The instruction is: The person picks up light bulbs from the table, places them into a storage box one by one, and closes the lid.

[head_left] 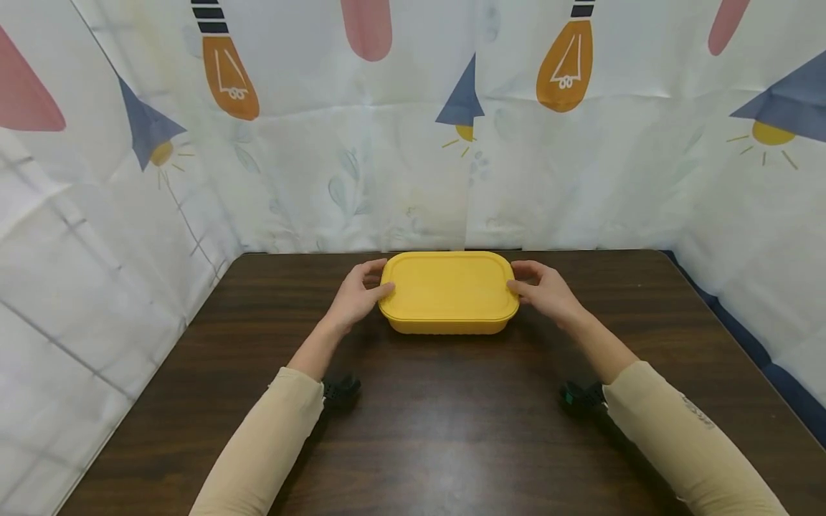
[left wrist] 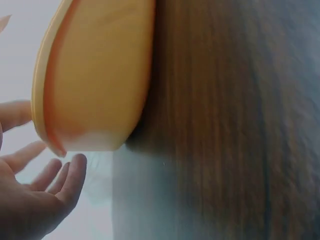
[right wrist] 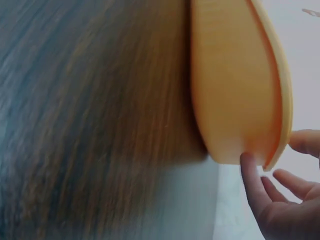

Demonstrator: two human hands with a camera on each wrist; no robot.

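Note:
A yellow lidded food container (head_left: 449, 287), oblong with rounded corners, is at the table's far side with its lid on. My left hand (head_left: 356, 292) grips its left end, thumb on the lid's edge and the other fingers around the far left corner. At the opposite end, my right hand (head_left: 547, 292) holds the rim in the same way. The left wrist view shows the container's side wall (left wrist: 100, 75) and the fingers of my left hand (left wrist: 40, 195) close to the rim. In the right wrist view, a fingertip of my right hand (right wrist: 285, 210) touches the wall (right wrist: 235, 90).
The dark wood-grain table (head_left: 445, 416) spreads out in front of the container. Right behind its far edge hangs a white printed curtain (head_left: 413, 179), which also runs along both sides. Dark wrist devices (head_left: 342, 389) show near both sleeve cuffs.

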